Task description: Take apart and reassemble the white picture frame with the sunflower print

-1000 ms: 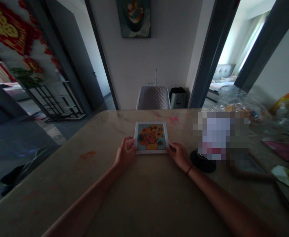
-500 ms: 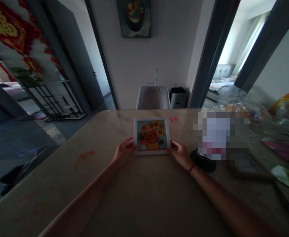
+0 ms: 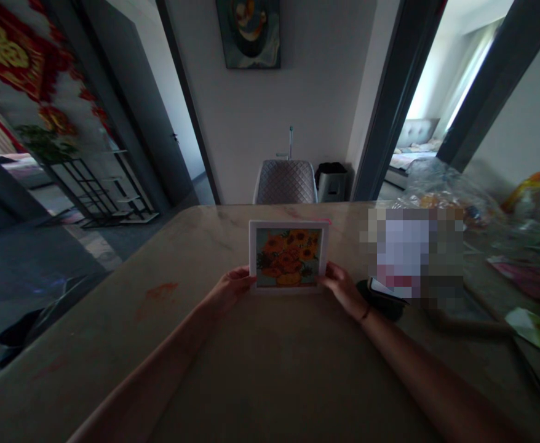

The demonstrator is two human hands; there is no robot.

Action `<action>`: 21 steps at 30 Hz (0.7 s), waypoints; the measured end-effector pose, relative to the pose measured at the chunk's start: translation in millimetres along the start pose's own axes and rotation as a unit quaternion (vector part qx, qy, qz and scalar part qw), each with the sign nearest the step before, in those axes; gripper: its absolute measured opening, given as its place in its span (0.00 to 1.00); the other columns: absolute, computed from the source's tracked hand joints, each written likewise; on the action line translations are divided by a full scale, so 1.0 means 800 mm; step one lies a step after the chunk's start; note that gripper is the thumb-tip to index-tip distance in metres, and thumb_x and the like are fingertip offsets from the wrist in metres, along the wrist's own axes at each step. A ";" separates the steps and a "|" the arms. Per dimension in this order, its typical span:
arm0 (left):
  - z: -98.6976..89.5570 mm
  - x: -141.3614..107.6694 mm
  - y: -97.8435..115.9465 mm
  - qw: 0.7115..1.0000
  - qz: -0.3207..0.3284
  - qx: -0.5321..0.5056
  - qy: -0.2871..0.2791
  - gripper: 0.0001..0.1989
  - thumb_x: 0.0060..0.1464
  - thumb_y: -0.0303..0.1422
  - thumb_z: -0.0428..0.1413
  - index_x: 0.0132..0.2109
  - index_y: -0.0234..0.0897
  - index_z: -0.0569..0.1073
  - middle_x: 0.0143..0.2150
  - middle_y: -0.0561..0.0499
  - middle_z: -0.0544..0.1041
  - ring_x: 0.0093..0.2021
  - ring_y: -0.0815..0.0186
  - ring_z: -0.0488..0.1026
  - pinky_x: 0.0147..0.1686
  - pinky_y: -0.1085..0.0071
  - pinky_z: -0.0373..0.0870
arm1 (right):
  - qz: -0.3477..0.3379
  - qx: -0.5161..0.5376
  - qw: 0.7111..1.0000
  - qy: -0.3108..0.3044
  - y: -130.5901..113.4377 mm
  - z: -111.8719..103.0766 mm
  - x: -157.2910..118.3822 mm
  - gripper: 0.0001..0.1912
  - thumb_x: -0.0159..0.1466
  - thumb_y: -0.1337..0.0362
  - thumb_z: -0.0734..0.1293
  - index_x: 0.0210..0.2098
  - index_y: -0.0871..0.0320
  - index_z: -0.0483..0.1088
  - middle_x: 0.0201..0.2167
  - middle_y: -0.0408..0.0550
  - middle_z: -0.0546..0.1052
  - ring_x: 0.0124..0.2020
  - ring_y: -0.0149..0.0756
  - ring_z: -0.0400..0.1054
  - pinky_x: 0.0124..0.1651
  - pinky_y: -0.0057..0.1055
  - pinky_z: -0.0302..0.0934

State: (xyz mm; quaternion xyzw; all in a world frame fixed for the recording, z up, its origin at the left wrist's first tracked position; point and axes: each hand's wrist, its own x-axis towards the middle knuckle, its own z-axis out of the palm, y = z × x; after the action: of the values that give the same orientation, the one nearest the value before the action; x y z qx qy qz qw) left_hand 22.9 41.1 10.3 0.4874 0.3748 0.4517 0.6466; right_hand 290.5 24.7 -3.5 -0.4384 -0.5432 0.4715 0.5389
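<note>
A white-framed picture of orange and yellow sunflowers [image 3: 288, 257] is held up over the table [image 3: 270, 357], its painted side facing me. My left hand [image 3: 231, 287] grips its lower left edge, with the thumb on the front of the frame. On the lower right edge my right hand [image 3: 340, 287] does the same. The fingers behind the frame are partly hidden. A dark band circles my right wrist. Just beside that wrist lies a black object [image 3: 383, 301] on the table, its kind unclear.
A pixelated patch covers things at the right of the table. Clear plastic bags [image 3: 445, 191] and a green-and-white packet [image 3: 532, 331] lie further right. Behind the far table edge stand a quilted chair [image 3: 286, 181] and a grey bin [image 3: 331, 183]. An orange stain [image 3: 159, 292] marks the left side.
The framed picture has turned and now looks wider, its right edge further right. My right hand has shifted right with it, and my left hand has moved slightly.
</note>
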 end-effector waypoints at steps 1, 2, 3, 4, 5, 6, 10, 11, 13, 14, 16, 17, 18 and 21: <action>0.001 -0.001 0.000 1.000 -0.002 -0.004 -0.006 0.14 0.38 0.32 0.63 0.35 0.32 0.74 0.36 0.44 0.79 0.34 0.62 0.76 0.34 0.72 0.72 | 0.001 0.018 1.000 -0.007 -0.002 0.001 -0.001 0.11 0.48 0.60 0.68 0.30 0.54 0.70 0.29 0.44 0.76 0.35 0.40 0.69 0.39 0.34 0.61; 0.003 -0.002 0.001 1.000 -0.002 -0.008 -0.010 0.14 0.39 0.31 0.63 0.36 0.32 0.74 0.37 0.44 0.78 0.35 0.62 0.76 0.35 0.72 0.72 | 0.004 0.034 0.999 -0.009 -0.005 0.001 -0.002 0.11 0.48 0.59 0.68 0.31 0.54 0.71 0.30 0.44 0.76 0.36 0.40 0.69 0.41 0.35 0.60; 0.004 -0.003 0.002 1.000 -0.001 -0.012 -0.012 0.15 0.39 0.30 0.63 0.37 0.33 0.73 0.38 0.45 0.78 0.36 0.62 0.76 0.36 0.71 0.72 | 0.007 0.045 0.999 -0.010 -0.007 0.002 -0.003 0.12 0.48 0.58 0.69 0.31 0.54 0.71 0.31 0.44 0.77 0.37 0.41 0.69 0.41 0.35 0.60; 0.006 -0.004 0.002 1.000 0.001 -0.013 -0.013 0.16 0.39 0.30 0.63 0.39 0.33 0.72 0.39 0.45 0.78 0.37 0.62 0.76 0.37 0.71 0.72 | 0.009 0.052 0.999 -0.011 -0.009 0.002 -0.003 0.12 0.47 0.58 0.69 0.32 0.55 0.71 0.32 0.44 0.77 0.37 0.41 0.69 0.42 0.35 0.59; 0.009 -0.004 0.002 1.000 0.004 -0.010 -0.014 0.17 0.40 0.30 0.63 0.40 0.34 0.71 0.40 0.45 0.78 0.38 0.61 0.76 0.37 0.70 0.72 | 0.013 0.054 0.998 -0.012 -0.010 0.002 -0.004 0.13 0.47 0.57 0.69 0.32 0.55 0.72 0.32 0.44 0.77 0.38 0.41 0.69 0.43 0.35 0.59; 0.012 -0.004 0.002 1.000 0.008 0.005 -0.013 0.17 0.41 0.31 0.62 0.41 0.34 0.70 0.40 0.44 0.77 0.38 0.60 0.76 0.37 0.69 0.73 | 0.017 0.055 0.998 -0.011 -0.011 0.002 -0.004 0.14 0.47 0.56 0.70 0.32 0.55 0.72 0.31 0.44 0.77 0.38 0.41 0.69 0.43 0.36 0.59; 0.025 -0.001 -0.008 0.974 0.090 0.199 0.056 0.19 0.48 0.39 0.55 0.46 0.32 0.67 0.42 0.40 0.76 0.39 0.56 0.75 0.35 0.62 0.73 | 0.035 0.051 0.998 0.006 -0.010 -0.001 -0.003 0.16 0.46 0.54 0.70 0.30 0.56 0.73 0.29 0.44 0.77 0.36 0.42 0.69 0.42 0.36 0.59; 0.028 -0.001 -0.011 0.963 0.112 0.230 0.086 0.22 0.49 0.40 0.54 0.48 0.32 0.66 0.46 0.38 0.74 0.42 0.55 0.74 0.38 0.60 0.72 | 0.039 0.050 0.998 0.014 -0.008 -0.002 -0.002 0.16 0.45 0.53 0.71 0.30 0.56 0.73 0.28 0.44 0.77 0.36 0.42 0.69 0.41 0.36 0.59; 0.035 -0.005 -0.015 0.944 0.147 0.260 0.138 0.29 0.50 0.42 0.53 0.57 0.35 0.57 0.57 0.36 0.64 0.52 0.52 0.68 0.45 0.54 0.68 | 0.042 0.051 0.998 0.021 -0.003 -0.002 0.000 0.16 0.45 0.53 0.71 0.30 0.56 0.72 0.28 0.44 0.77 0.34 0.42 0.69 0.39 0.36 0.60; 0.039 -0.008 -0.015 0.933 0.165 0.278 0.160 0.33 0.49 0.42 0.54 0.59 0.36 0.53 0.61 0.36 0.57 0.57 0.51 0.61 0.51 0.51 0.62 | 0.043 0.057 0.997 0.019 -0.001 -0.002 0.000 0.16 0.46 0.53 0.71 0.30 0.56 0.72 0.28 0.44 0.77 0.33 0.42 0.70 0.38 0.36 0.60; 0.048 -0.016 -0.015 0.850 0.256 0.423 0.183 0.36 0.47 0.42 0.57 0.60 0.36 0.52 0.65 0.37 0.49 0.63 0.50 0.49 0.56 0.48 0.52 | 0.046 0.080 0.996 0.001 0.002 -0.002 0.001 0.15 0.47 0.53 0.70 0.31 0.56 0.72 0.28 0.45 0.77 0.31 0.41 0.70 0.36 0.36 0.61; 0.053 -0.020 -0.013 0.780 0.305 0.520 0.165 0.36 0.48 0.42 0.56 0.60 0.36 0.53 0.65 0.37 0.48 0.63 0.49 0.47 0.57 0.47 0.50 | 0.048 0.094 0.994 -0.009 0.002 -0.001 0.000 0.15 0.48 0.54 0.70 0.32 0.56 0.72 0.29 0.45 0.77 0.30 0.40 0.70 0.36 0.36 0.61; 0.058 -0.023 -0.012 0.719 0.343 0.588 0.138 0.35 0.50 0.42 0.55 0.61 0.36 0.52 0.65 0.37 0.48 0.63 0.50 0.47 0.57 0.48 0.50 | 0.050 0.108 0.993 -0.017 0.002 -0.001 0.000 0.15 0.49 0.54 0.70 0.32 0.56 0.72 0.29 0.45 0.77 0.30 0.40 0.71 0.36 0.35 0.61; 0.068 -0.029 -0.011 0.576 0.402 0.711 0.028 0.31 0.53 0.38 0.53 0.61 0.33 0.54 0.64 0.36 0.52 0.63 0.54 0.49 0.58 0.54 0.52 | 0.055 0.147 0.987 -0.025 0.001 0.004 -0.002 0.14 0.49 0.56 0.70 0.32 0.55 0.72 0.30 0.44 0.77 0.31 0.38 0.71 0.37 0.34 0.62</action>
State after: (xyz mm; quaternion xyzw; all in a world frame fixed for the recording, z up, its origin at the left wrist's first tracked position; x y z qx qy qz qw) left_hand 68.2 2.4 15.9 0.8786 0.3595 0.2669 -0.1659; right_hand 287.1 23.0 -4.1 -0.3718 -0.4564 0.5860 0.5569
